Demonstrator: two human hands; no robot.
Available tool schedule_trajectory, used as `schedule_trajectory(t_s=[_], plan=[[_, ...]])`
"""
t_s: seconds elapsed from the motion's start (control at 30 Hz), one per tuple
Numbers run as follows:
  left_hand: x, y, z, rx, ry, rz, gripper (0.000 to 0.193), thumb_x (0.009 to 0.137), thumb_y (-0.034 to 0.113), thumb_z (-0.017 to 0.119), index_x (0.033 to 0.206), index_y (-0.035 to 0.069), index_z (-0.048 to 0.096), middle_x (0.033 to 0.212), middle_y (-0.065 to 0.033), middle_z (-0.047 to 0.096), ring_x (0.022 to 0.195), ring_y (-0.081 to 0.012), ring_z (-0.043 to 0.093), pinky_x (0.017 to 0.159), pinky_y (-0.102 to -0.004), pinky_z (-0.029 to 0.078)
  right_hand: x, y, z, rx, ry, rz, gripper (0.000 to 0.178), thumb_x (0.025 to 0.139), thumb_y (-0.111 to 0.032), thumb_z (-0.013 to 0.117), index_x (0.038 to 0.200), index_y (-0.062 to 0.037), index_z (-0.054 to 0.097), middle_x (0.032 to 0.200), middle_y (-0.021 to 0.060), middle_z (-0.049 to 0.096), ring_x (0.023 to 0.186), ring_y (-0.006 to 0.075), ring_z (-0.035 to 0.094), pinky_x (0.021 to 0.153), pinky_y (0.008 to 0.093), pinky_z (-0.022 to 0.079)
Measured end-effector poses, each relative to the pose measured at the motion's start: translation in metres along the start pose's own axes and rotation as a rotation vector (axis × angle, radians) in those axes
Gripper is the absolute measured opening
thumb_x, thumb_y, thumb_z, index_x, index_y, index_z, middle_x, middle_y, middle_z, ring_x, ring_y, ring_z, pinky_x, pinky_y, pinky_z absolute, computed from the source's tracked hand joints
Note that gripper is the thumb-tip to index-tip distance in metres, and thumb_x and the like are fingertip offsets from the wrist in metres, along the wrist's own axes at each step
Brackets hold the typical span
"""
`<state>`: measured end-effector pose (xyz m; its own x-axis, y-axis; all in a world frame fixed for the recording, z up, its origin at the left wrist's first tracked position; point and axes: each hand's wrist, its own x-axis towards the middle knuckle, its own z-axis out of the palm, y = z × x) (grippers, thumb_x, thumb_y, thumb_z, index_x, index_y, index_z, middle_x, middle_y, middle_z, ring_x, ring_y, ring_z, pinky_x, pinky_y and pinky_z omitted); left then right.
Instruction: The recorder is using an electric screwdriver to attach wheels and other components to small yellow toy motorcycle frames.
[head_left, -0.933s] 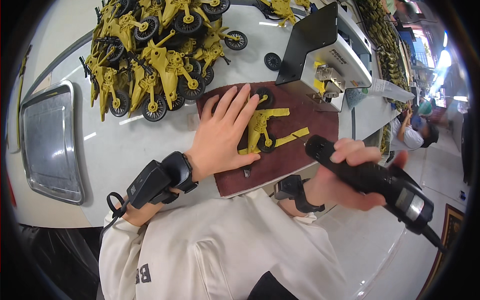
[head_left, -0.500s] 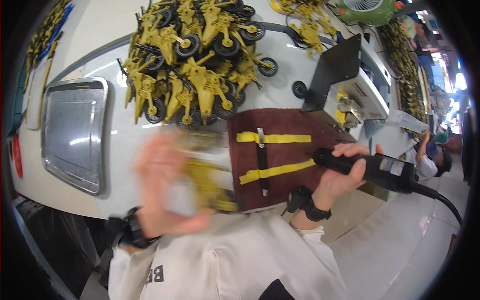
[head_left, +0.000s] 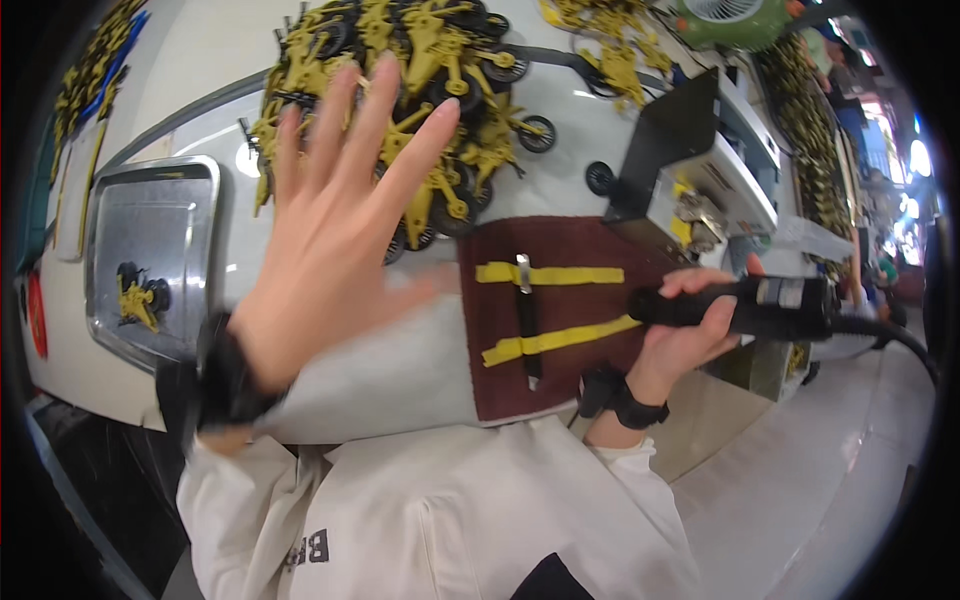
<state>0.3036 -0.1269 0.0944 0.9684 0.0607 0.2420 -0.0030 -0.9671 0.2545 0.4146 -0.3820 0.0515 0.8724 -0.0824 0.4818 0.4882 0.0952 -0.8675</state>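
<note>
My left hand [head_left: 335, 225] is open, its fingers spread over the near side of a pile of yellow toy motorcycles [head_left: 420, 190] with black wheels, hiding part of it. Nothing is in that hand. My right hand [head_left: 685, 335] grips a black corded power screwdriver [head_left: 775, 307], which lies roughly level, its tip toward the left over a maroon mat [head_left: 560, 390]. On the mat are two yellow tape strips [head_left: 580, 275] and a thin dark tool [head_left: 527, 315] lying across them. One yellow toy motorcycle [head_left: 138, 300] rests in the metal tray [head_left: 150, 185] at the left.
A black-and-white box-shaped machine [head_left: 700, 170] stands right of the mat, a loose black wheel [head_left: 599, 178] beside it. Yellow parts [head_left: 610, 65] and a green fan [head_left: 735, 22] are at the back. The cord [head_left: 905, 355] hangs at the right.
My left hand has moved up and its fingers have spread. The yellow toy motorcycle near it is now in the tray, which held nothing before. My right hand keeps the screwdriver.
</note>
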Motion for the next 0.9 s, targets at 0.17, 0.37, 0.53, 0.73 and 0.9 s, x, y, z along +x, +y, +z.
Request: schedule_trajectory(t_s=[0.17, 0.37, 0.53, 0.73, 0.9], plan=[[0.017, -0.025, 0.045, 0.036, 0.060, -0.049, 0.058, 0.059, 0.011, 0.073, 0.113, 0.010, 0.051, 0.130, -0.0158, 0.041, 0.120, -0.0335, 0.039, 0.099, -0.0477, 0.027, 0.024, -0.037, -0.036, 0.214, 0.034, -0.292, 0.085, 0.078, -0.073, 0.042, 0.127, -0.0037, 0.033, 0.064, 0.0074, 0.051, 0.046, 0.0180, 0.049, 0.047, 0.0328, 0.043], [0.022, 0.024, 0.026, -0.249, 0.464, 0.189, 0.035, 0.068, 0.008, 0.066, 0.102, 0.009, 0.056, 0.122, -0.0140, 0.052, 0.108, -0.0309, 0.051, 0.095, -0.0417, 0.032, 0.085, -0.047, -0.008, -0.103, 0.216, -0.413, 0.079, 0.079, -0.073, 0.040, 0.122, -0.0070, 0.036, 0.062, 0.0061, 0.053, 0.045, 0.0170, 0.048, 0.046, 0.0313, 0.042], [0.004, 0.086, 0.088, -0.144, 0.034, 0.374, 0.060, 0.073, 0.033, 0.068, 0.124, 0.007, 0.048, 0.135, -0.0175, 0.041, 0.121, -0.0385, 0.041, 0.103, -0.0544, 0.021, 0.086, -0.022, 0.004, -0.171, -0.033, -0.229, 0.063, 0.085, -0.058, 0.049, 0.121, -0.0080, 0.036, 0.062, 0.0059, 0.052, 0.048, 0.0179, 0.049, 0.052, 0.0314, 0.044], [-0.005, 0.072, 0.106, -0.489, -0.311, 0.258, 0.105, 0.056, 0.059, 0.072, 0.139, 0.009, 0.031, 0.145, -0.0205, 0.020, 0.134, -0.0380, 0.021, 0.104, -0.0602, 0.012, 0.041, -0.032, -0.015, 0.239, -0.222, -0.113, 0.085, 0.078, -0.060, 0.059, 0.130, -0.0033, 0.022, 0.066, 0.0119, 0.053, 0.047, 0.0220, 0.050, 0.045, 0.0351, 0.043], [-0.010, 0.072, 0.119, -0.544, -0.210, 0.179, 0.095, 0.060, 0.038, 0.075, 0.137, 0.005, 0.031, 0.144, -0.0209, 0.021, 0.131, -0.0364, 0.025, 0.107, -0.0487, 0.021, 0.005, -0.026, -0.003, 0.463, -0.407, -0.118, 0.092, 0.077, -0.060, 0.059, 0.133, -0.0024, 0.015, 0.076, 0.0157, 0.057, 0.054, 0.0259, 0.056, 0.054, 0.0381, 0.047]])
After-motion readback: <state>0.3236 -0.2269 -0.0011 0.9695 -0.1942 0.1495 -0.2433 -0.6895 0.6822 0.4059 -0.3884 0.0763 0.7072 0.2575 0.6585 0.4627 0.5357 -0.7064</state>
